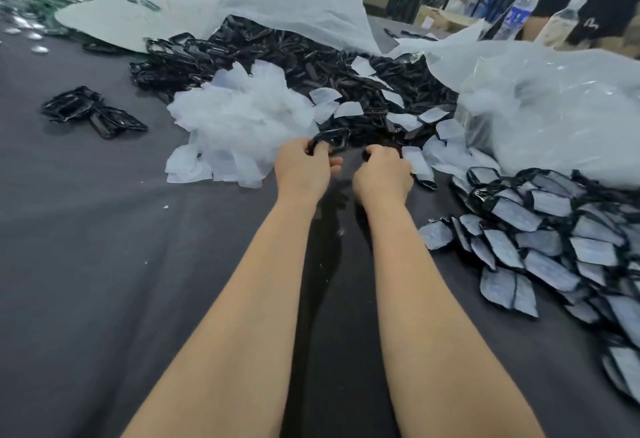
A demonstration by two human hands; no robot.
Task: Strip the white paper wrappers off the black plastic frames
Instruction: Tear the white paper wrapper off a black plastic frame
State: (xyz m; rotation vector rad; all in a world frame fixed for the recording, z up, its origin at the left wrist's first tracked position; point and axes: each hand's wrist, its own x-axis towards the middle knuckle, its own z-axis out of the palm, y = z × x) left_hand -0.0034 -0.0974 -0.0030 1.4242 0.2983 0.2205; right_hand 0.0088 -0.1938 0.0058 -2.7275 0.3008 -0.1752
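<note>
Nearby, loose wrappers (239,118) heap beside the frame (332,132) the left hand (303,170) grips.

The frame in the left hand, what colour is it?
The frame is glossy black; the head view shows it.

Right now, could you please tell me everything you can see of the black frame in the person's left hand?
The black frame is a glossy, plastic-looking loop, roughly rectangular with rounded corners and an open middle. No white paper shows on it. The left hand grips its near left side, fingers curled round it, at the near edge of the frame pile, beside the heap of white wrappers. The right hand is curled close by, apparently apart.
</note>
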